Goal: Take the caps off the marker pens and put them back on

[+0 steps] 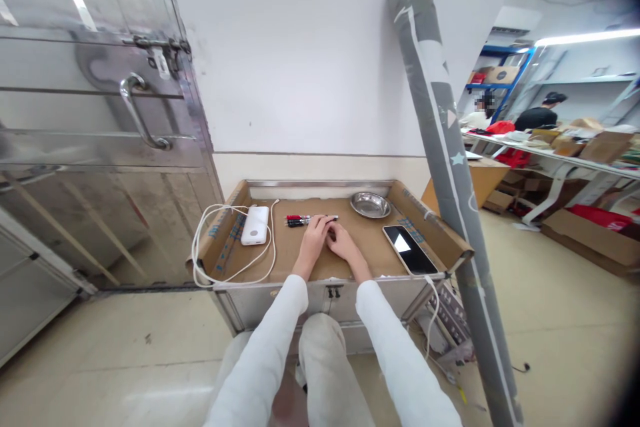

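On the brown cardboard surface [283, 250] lies a small bunch of red and black pens [296, 220], side by side. My left hand [316, 238] is closed over their right part, its fingers together and curled; a bit of the pens shows past the fingertips. My right hand [343, 241] meets it from the right, fingers bent inward and touching the left hand. Whatever lies between its fingertips is hidden. Behind my hands, to the right, sits a round metal dish [371, 205].
A white power bank [255, 225] with a looped white cable [200, 260] lies at the left. At the right is a phone [410, 250]. A tall grey roll [450, 147] leans beside the cabinet. Two people sit by a cluttered bench [540, 147] farther off.
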A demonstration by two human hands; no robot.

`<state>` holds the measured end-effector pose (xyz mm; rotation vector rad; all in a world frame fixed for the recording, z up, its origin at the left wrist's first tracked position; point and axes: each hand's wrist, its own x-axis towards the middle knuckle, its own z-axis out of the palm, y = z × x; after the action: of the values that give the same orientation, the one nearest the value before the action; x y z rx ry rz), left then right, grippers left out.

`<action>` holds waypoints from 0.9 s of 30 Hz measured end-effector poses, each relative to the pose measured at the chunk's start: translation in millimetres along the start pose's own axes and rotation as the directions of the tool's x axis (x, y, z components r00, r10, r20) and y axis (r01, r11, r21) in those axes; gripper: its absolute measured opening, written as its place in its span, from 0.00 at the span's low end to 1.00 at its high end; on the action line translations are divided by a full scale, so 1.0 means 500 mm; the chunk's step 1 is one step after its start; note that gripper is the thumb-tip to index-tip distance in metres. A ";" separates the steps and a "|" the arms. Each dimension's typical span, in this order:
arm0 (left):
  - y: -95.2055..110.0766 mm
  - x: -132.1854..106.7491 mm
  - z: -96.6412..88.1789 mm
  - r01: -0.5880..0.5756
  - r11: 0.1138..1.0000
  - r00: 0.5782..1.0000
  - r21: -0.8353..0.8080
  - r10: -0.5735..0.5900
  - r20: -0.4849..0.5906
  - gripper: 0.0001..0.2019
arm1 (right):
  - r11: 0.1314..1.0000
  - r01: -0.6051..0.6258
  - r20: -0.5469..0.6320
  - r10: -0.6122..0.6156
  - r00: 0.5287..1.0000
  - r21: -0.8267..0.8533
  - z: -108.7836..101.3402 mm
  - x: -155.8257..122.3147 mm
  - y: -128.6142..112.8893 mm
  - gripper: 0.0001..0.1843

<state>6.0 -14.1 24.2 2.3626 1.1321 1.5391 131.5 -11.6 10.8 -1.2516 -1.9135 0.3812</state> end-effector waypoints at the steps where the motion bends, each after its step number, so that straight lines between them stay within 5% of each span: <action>1: -0.001 0.001 0.000 0.010 1.000 1.000 0.000 -0.010 -0.004 0.12 | 1.000 0.009 0.009 -0.009 1.000 0.005 -0.001 0.000 -0.002 0.19; 9: 0.005 0.006 -0.008 0.085 0.996 0.993 -0.029 -0.087 -0.075 0.13 | 0.999 0.053 0.007 -0.053 0.999 0.004 0.004 0.004 0.010 0.19; 18: 0.011 0.001 -0.001 -0.032 0.998 0.999 0.059 0.034 -0.033 0.15 | 1.000 0.004 -0.039 -0.004 0.999 0.009 0.009 0.007 0.023 0.14; 27: 0.014 0.006 -0.008 0.096 0.995 0.971 0.020 -0.089 -0.222 0.12 | 0.996 -0.020 -0.085 0.028 0.996 0.092 0.009 0.010 0.046 0.12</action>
<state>6.9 -18.6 31.4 2.1633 1.2984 1.7985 141.5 4.2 -3.8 -1.2131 -1.7901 0.4159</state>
